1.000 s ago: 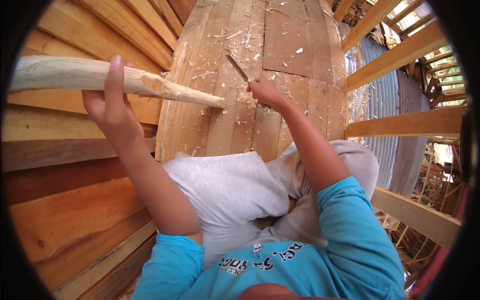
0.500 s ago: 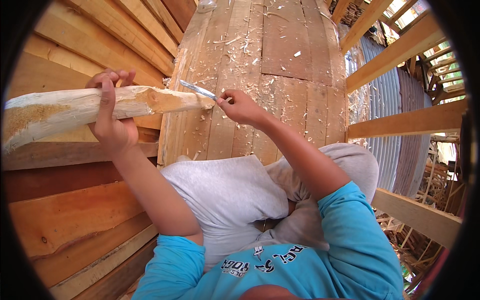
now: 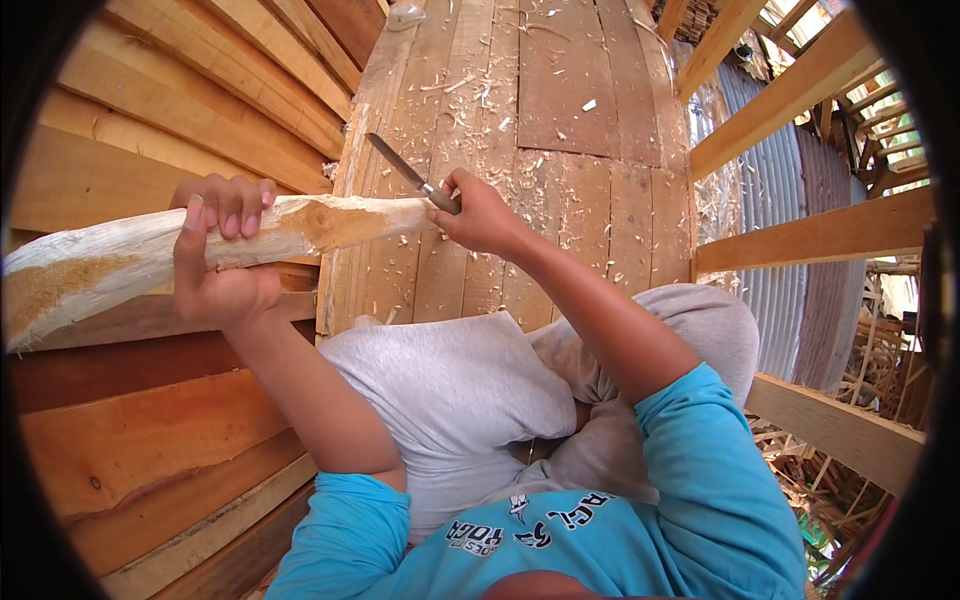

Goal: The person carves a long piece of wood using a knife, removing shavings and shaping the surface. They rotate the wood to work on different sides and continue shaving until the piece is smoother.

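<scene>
A long, peeled, pale piece of wood (image 3: 120, 262) with tan patches reaches from the left rim to the middle, its narrow end pointing right. My left hand (image 3: 222, 250) is closed around it, fingers over the far side and thumb up along the near side. My right hand (image 3: 478, 215) grips a knife (image 3: 398, 163) by its short handle, right at the tip of the wood. The blade slants up and to the left, clear of the wood's surface, with its dark flat side showing. Part of the handle is hidden in my right fingers.
Wood shavings (image 3: 480, 95) litter the plank floor (image 3: 565, 110) ahead. Stacked boards (image 3: 150, 400) form a wall on the left. Wooden rails (image 3: 815, 245) stand on the right, with corrugated metal sheets (image 3: 775, 300) beyond. My crossed legs (image 3: 450, 390) lie below my hands.
The knife blade has swung upward and turned, from shiny edge-on to its dark flat side. My left fingers have folded down over the wood, which has rolled and dropped slightly at the left.
</scene>
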